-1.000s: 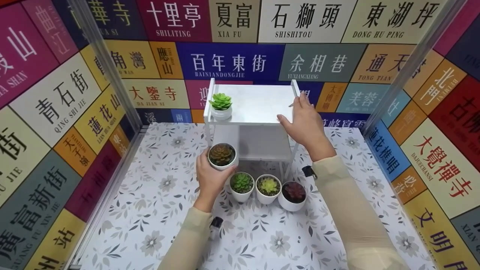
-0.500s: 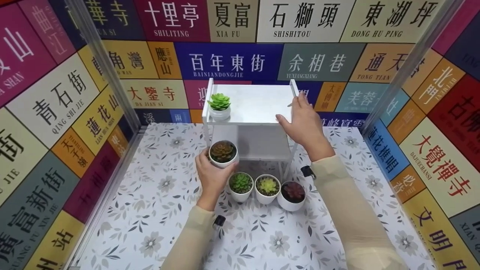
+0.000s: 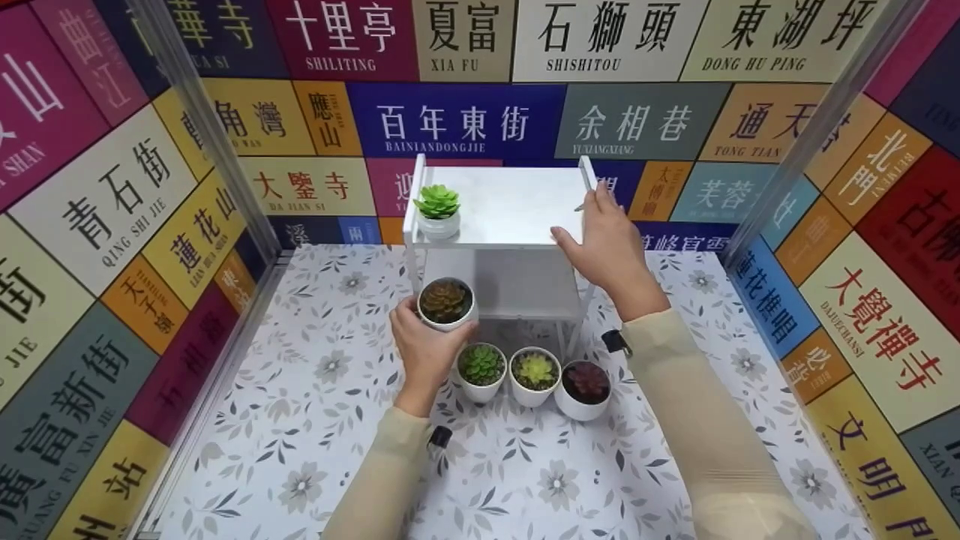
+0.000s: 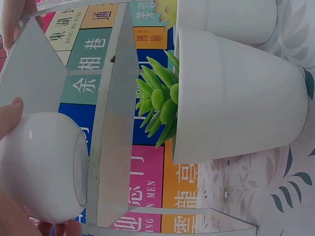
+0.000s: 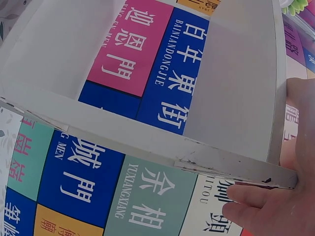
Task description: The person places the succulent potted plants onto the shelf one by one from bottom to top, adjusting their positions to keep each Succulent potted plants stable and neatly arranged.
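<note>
My left hand (image 3: 427, 349) grips a round white pot (image 4: 44, 167) with a brown succulent (image 3: 445, 301) in it. The pot is off the table, at the front left of a white two-tier shelf (image 3: 517, 210), close to its lower board (image 3: 525, 300); whether they touch I cannot tell. My right hand (image 3: 611, 247) holds the shelf's top right corner, thumb over the board's front edge, fingers along the outer side. A bright green succulent in a white pot (image 3: 439, 210) stands on the top board's left end.
In front of the shelf, three white pots stand in a row on the floral tabletop (image 3: 300, 420): a green succulent (image 3: 482, 365), a yellow-green one (image 3: 535, 371) and a dark red one (image 3: 586, 382). Sign-covered walls (image 3: 465, 120) enclose the back and both sides.
My left hand has moved the brown succulent's pot slightly up and forward toward the shelf. The right hand has stayed on the shelf's corner.
</note>
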{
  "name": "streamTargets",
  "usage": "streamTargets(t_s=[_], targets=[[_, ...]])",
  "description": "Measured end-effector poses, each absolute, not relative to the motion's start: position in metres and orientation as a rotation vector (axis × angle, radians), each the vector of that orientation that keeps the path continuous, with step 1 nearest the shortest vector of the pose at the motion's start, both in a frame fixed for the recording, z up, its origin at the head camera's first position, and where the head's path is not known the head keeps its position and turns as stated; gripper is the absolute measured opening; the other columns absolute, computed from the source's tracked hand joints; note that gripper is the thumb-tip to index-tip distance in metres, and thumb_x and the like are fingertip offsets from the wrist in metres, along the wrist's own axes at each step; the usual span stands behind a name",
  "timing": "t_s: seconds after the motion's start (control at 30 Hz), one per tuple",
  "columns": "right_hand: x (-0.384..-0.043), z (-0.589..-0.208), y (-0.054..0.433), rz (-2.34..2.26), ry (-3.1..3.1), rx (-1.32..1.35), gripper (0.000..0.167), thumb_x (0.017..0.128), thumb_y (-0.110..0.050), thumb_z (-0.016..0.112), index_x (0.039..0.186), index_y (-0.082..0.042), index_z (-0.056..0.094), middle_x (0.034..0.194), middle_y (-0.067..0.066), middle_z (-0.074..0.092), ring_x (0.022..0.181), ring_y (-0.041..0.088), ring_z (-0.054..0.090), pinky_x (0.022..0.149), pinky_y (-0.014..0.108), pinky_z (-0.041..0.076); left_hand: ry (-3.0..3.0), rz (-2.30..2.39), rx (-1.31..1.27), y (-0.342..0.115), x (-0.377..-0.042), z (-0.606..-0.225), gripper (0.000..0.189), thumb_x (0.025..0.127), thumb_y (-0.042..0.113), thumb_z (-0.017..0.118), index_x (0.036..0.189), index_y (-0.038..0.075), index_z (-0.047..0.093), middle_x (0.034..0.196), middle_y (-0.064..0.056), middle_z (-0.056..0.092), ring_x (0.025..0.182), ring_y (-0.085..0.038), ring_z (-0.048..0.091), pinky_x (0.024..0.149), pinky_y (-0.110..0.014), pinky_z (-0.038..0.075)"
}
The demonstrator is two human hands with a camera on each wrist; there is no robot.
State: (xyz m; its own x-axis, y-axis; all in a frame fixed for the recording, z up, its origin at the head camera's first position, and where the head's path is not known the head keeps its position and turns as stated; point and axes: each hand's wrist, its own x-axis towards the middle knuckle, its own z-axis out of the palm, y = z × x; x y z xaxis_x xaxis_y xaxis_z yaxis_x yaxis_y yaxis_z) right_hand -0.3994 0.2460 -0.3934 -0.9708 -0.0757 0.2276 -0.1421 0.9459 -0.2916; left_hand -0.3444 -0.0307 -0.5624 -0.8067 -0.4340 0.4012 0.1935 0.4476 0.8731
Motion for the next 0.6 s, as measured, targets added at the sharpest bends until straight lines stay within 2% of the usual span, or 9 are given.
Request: streamTargets(t_s=[0.17,0.6], targets=[[-0.4003,-0.3924,0.2456,0.447,-2.896,0.157,0.101,0.104,-0.067,0.047,0.168,0.003,0.015,0.179,0.02,0.006,0.164,0.043,0.017,0.132,0.057,0.023,-2.105,-1.381,0.226,-0.0287,-0.3475,-0.5614,0.103,0.051,0.042,0.106,0.129,0.001,0.052,0.124,-0.018,0.056,0.117,-0.034,0.054,0.109,-0.049,0.046],[-0.4005,-0.3936,0.2456,0.421,-2.894,0.162,0.101,0.104,-0.067,0.047,0.167,0.004,0.016,0.179,0.02,0.008,0.165,0.04,0.015,0.133,0.056,0.02,-2.058,-1.385,0.254,-0.0229,-0.3528,-0.5624,0.101,0.05,0.037,0.107,0.124,0.001,0.048,0.122,-0.019,0.052,0.116,-0.034,0.051,0.108,-0.048,0.045]])
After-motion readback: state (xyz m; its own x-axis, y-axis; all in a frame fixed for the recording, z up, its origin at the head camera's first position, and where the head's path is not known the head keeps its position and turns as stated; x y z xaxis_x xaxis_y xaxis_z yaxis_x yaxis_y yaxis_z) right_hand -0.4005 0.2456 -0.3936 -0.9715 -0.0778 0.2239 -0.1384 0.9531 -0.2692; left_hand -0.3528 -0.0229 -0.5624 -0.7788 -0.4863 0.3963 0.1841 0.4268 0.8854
